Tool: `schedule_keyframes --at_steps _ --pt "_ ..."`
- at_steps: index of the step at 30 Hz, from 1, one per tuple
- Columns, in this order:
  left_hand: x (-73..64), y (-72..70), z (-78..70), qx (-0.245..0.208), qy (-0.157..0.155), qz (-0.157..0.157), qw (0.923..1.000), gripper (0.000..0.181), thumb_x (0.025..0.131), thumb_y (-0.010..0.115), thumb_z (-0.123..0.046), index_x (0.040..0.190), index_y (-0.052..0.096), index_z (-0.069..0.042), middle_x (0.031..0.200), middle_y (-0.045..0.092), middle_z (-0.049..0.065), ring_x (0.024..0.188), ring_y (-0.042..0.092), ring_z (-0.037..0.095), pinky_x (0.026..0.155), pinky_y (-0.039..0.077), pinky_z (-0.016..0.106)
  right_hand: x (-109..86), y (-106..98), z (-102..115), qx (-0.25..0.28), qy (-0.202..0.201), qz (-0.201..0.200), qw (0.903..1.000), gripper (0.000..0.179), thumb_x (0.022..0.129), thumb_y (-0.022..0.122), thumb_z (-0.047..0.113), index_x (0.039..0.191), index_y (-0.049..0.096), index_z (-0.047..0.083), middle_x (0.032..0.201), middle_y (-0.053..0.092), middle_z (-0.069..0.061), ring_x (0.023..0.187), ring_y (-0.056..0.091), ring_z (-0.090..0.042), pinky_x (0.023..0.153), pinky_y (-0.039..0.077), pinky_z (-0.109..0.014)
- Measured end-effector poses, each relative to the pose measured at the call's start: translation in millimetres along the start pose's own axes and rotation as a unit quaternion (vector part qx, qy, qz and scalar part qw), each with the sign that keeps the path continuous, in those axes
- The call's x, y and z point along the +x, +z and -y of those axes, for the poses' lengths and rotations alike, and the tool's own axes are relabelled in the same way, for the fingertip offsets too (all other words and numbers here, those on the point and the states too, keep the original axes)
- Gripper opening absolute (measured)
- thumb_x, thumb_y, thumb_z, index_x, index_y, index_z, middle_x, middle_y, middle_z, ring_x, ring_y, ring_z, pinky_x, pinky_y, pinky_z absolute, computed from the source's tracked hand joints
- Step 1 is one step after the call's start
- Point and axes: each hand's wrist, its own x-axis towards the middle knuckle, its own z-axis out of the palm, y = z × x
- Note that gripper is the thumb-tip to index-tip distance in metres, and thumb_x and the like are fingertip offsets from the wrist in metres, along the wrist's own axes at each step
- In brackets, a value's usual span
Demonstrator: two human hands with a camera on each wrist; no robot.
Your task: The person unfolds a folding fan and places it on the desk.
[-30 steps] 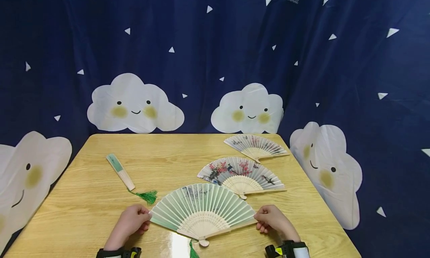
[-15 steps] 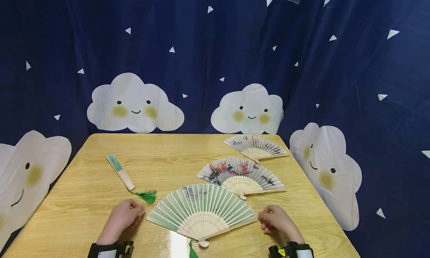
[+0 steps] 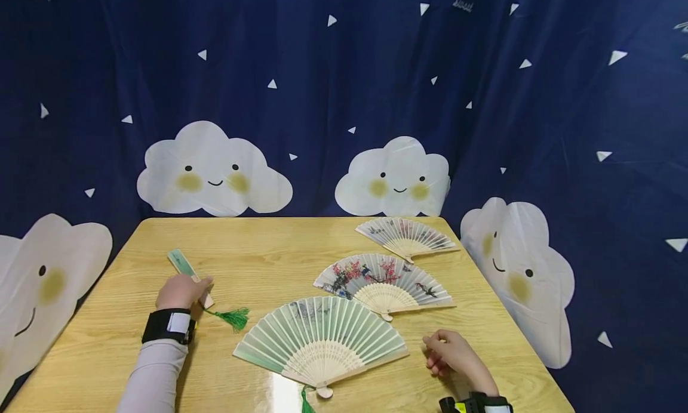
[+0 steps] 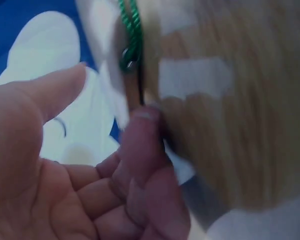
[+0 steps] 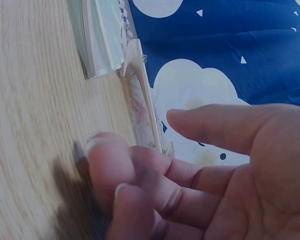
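Note:
In the head view my left hand (image 3: 180,290) is over the folded green fan (image 3: 183,262), hiding its middle. In the left wrist view the thumb (image 4: 60,90) stands apart while the fingertips touch the wooden end of the folded fan (image 4: 133,92), with its green cord loop above. A green tassel (image 3: 235,319) lies to the right of that fan. The spread green fan (image 3: 317,332) lies at the front middle of the table. To its right is my right hand (image 3: 455,354), holding nothing; the right wrist view shows the fingers loosely bent and the thumb apart.
Two more spread fans lie at the right: a white fan with red blossoms (image 3: 384,279) partly behind the green one, and a smaller pale fan (image 3: 407,237) near the back edge. Beyond the wooden table (image 3: 258,246) hangs a dark blue curtain (image 3: 301,55) with cloud shapes.
My left hand has let go of the spread green fan's left edge and moved forward and left onto the folded fan. My right hand has left the right edge, drawing slightly right.

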Motion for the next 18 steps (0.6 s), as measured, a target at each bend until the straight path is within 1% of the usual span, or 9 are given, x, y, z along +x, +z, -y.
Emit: schedule_keyframes --at_steps 2,3,4,6,8,11,14,16,18 --pt "3.5 1.5 -1.0 0.001 -0.006 0.023 0.9997 0.047 0.084 0.047 -0.043 0.060 0.063 -0.005 0.068 0.057 0.015 0.061 0.052 0.025 0.047 0.040 0.031 -0.6 1 1 0.000 -0.004 0.000 1.0000 0.036 0.090 0.050 0.035 0.090 0.051 -0.001 0.061 0.062 -0.005 0.048 0.057 -0.012 0.046 0.048 -0.027" --pt "4.5 2.0 -1.2 0.002 -0.007 0.029 0.9996 0.044 0.082 0.048 -0.041 0.059 0.063 -0.007 0.067 0.057 0.014 0.062 0.052 0.025 0.047 0.040 0.031 -0.7 2 1 0.000 -0.008 -0.001 1.0000 0.036 0.090 0.050 0.035 0.090 0.051 -0.001 0.061 0.062 -0.005 0.048 0.057 -0.012 0.046 0.048 -0.027" --pt "4.9 2.6 -1.6 -0.002 -0.011 0.032 0.9994 0.041 0.081 0.049 -0.038 0.058 0.064 -0.008 0.065 0.059 0.013 0.060 0.053 0.024 0.046 0.040 0.031 -0.9 2 2 0.001 -0.012 -0.001 0.9999 0.036 0.090 0.050 0.034 0.091 0.051 -0.002 0.061 0.062 -0.006 0.048 0.057 -0.012 0.046 0.048 -0.027" --pt "4.2 3.3 -1.8 -0.014 -0.012 0.034 0.9992 0.036 0.078 0.050 -0.034 0.056 0.061 -0.007 0.058 0.057 0.009 0.056 0.053 0.022 0.045 0.039 0.029 -1.0 3 3 0.007 -0.021 -0.004 0.9998 0.035 0.090 0.050 0.032 0.092 0.051 -0.003 0.062 0.062 -0.006 0.049 0.057 -0.013 0.046 0.048 -0.028" --pt "2.1 4.2 -1.3 -0.030 -0.001 0.032 0.9990 0.037 0.078 0.050 -0.033 0.053 0.059 -0.008 0.050 0.054 0.005 0.050 0.051 0.019 0.043 0.036 0.027 -1.0 4 6 0.009 -0.026 -0.016 0.9995 0.035 0.090 0.050 0.031 0.093 0.051 -0.004 0.061 0.062 -0.007 0.048 0.057 -0.014 0.046 0.048 -0.028" --pt "-3.3 4.6 -1.9 -0.052 0.022 0.024 0.9981 0.038 0.079 0.050 -0.033 0.050 0.053 -0.010 0.044 0.046 -0.001 0.044 0.045 0.015 0.042 0.031 0.025 -0.2 6 12 0.006 -0.036 -0.040 0.9985 0.036 0.090 0.051 0.032 0.095 0.051 -0.004 0.061 0.062 -0.007 0.048 0.057 -0.014 0.045 0.047 -0.028" --pt "-11.3 3.6 -7.8 -0.074 0.052 0.009 0.9959 0.042 0.080 0.051 -0.035 0.046 0.051 -0.011 0.042 0.044 -0.003 0.042 0.042 0.014 0.043 0.028 0.024 0.5 10 24 0.001 -0.056 -0.055 0.9969 0.037 0.089 0.053 0.032 0.094 0.053 -0.005 0.061 0.062 -0.009 0.048 0.057 -0.015 0.045 0.046 -0.028" --pt "-19.5 2.4 -17.3 -0.093 0.074 -0.002 0.9929 0.042 0.081 0.052 -0.036 0.049 0.052 -0.009 0.044 0.047 -0.002 0.043 0.041 0.015 0.043 0.028 0.025 0.8 15 35 -0.001 -0.074 -0.058 0.9956 0.039 0.088 0.055 0.033 0.093 0.054 -0.005 0.062 0.062 -0.010 0.048 0.057 -0.015 0.045 0.047 -0.028" --pt "-30.3 2.7 -30.9 -0.117 0.101 -0.011 0.9879 0.039 0.083 0.053 -0.038 0.059 0.055 -0.007 0.050 0.051 0.000 0.047 0.043 0.015 0.044 0.030 0.025 2.8 21 46 0.007 -0.100 -0.051 0.9937 0.039 0.086 0.057 0.034 0.092 0.056 -0.005 0.063 0.062 -0.012 0.049 0.057 -0.017 0.045 0.046 -0.028"
